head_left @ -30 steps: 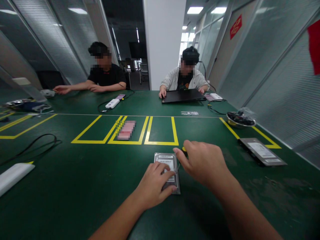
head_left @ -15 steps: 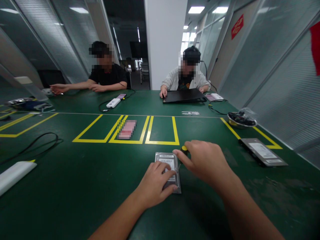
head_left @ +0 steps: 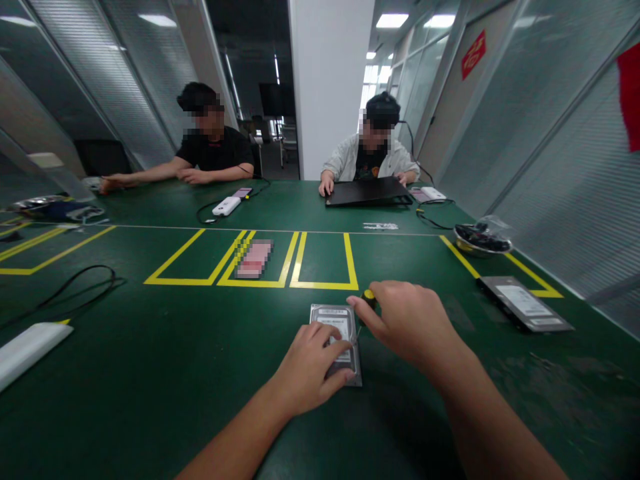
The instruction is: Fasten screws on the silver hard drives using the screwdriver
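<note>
A silver hard drive (head_left: 340, 325) with a white label lies flat on the green table (head_left: 190, 373) in front of me. My left hand (head_left: 316, 360) rests across it, its curled fingers holding it down and its thumb near the lower right edge. A screwdriver (head_left: 369, 298) with a yellow and black handle is gripped in my right hand (head_left: 407, 317). Its thin shaft slants down to the drive's right edge, close to my left fingertips. Where the tip meets the drive is too small to make out.
Another hard drive (head_left: 525, 303) lies at right, near a metal bowl (head_left: 483, 247) of dark parts. Yellow tape outlines (head_left: 325, 285) mark the table; a phone (head_left: 255, 259) lies within one. A white power bank (head_left: 33, 350) is at left. Two people sit opposite, one holding a black panel (head_left: 367, 192).
My right hand and the screwdriver have shifted very slightly; my left hand and the drive stay put. The hand of the person at far left has moved a little.
</note>
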`<state>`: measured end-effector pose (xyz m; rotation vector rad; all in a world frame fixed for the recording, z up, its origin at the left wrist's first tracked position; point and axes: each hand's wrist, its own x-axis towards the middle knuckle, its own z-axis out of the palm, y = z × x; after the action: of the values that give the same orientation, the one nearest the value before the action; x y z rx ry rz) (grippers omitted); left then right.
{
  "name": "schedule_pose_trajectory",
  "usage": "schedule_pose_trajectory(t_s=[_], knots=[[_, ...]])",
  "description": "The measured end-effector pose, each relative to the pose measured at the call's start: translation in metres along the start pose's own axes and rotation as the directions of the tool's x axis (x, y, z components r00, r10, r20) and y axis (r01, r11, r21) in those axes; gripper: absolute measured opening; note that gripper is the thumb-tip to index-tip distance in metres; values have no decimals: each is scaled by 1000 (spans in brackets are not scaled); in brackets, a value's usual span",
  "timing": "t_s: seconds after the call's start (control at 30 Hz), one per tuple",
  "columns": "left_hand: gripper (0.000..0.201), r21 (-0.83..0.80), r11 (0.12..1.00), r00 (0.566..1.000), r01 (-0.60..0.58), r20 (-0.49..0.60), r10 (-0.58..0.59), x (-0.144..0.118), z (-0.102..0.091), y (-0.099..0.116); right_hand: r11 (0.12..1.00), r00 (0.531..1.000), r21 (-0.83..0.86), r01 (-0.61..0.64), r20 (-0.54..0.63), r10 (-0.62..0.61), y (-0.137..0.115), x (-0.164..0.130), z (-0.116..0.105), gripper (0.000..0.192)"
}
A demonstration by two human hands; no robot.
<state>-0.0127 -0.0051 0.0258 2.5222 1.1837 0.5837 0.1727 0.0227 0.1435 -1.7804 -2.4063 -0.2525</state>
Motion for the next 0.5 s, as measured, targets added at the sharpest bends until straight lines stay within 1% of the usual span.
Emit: schedule_pose_trajectory(t_s=[0.23, 0.5], knots=[[36, -11, 1000, 1000, 5, 6, -5, 0, 0, -1, 997, 998, 68, 23, 62, -27, 2, -1, -3, 33], [36, -9, 1000, 1000, 12, 12, -12, 0, 0, 0, 992, 996, 121, 31, 81, -41, 2, 0, -1, 33]])
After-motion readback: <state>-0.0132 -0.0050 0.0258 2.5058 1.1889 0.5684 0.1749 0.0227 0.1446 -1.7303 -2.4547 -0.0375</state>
